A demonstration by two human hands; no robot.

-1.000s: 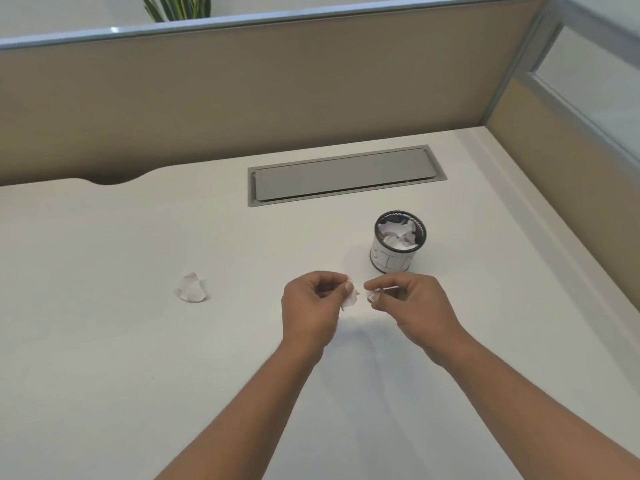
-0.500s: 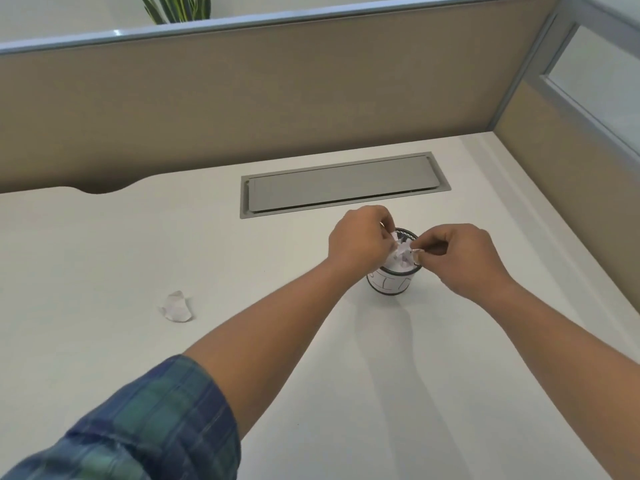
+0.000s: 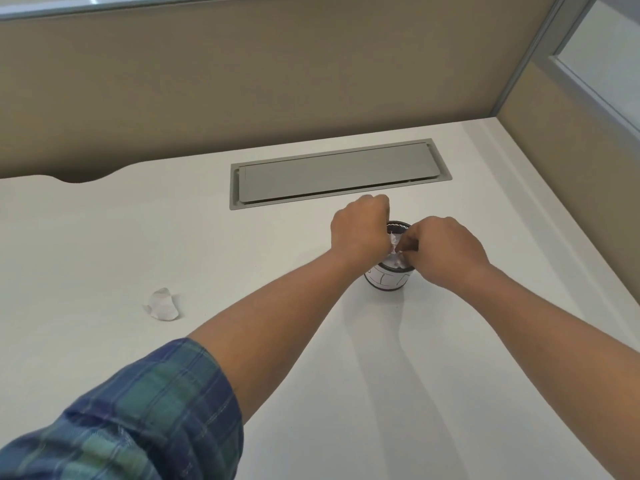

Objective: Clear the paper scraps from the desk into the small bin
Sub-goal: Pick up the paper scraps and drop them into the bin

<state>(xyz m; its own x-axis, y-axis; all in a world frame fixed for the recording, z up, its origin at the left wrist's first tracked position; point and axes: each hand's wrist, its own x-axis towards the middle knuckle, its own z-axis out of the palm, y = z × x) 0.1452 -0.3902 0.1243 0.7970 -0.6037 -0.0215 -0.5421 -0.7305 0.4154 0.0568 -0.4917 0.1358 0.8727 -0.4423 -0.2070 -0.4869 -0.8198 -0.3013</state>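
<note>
While the crumpled scrap (image 3: pixel 394 244) sits pinched between both hands directly above the small bin (image 3: pixel 388 278), release it only once it is low enough to fall inside the black rim. Your left hand (image 3: pixel 360 230) is curled into a pinch on the scrap's left side; your right hand (image 3: pixel 440 251) pinches its right side, fingertips (image 3: pixel 404 244) nearly touching those of the other hand. White paper already shows near the top of the bin, which suggests it is close to full, so push the scrap down lightly instead of dropping it from height. Take care not to knock the rim, since a light container of this kind would probably tip or slide on the smooth white desk (image 3: pixel 104 244). Open both pinches together so the paper does not cling to one side. One loose scrap (image 3: pixel 162 304) lies well apart to the left and is likely the next pickup. Nothing needs moving near the grey cable hatch (image 3: pixel 339 173) beyond the bin.
</note>
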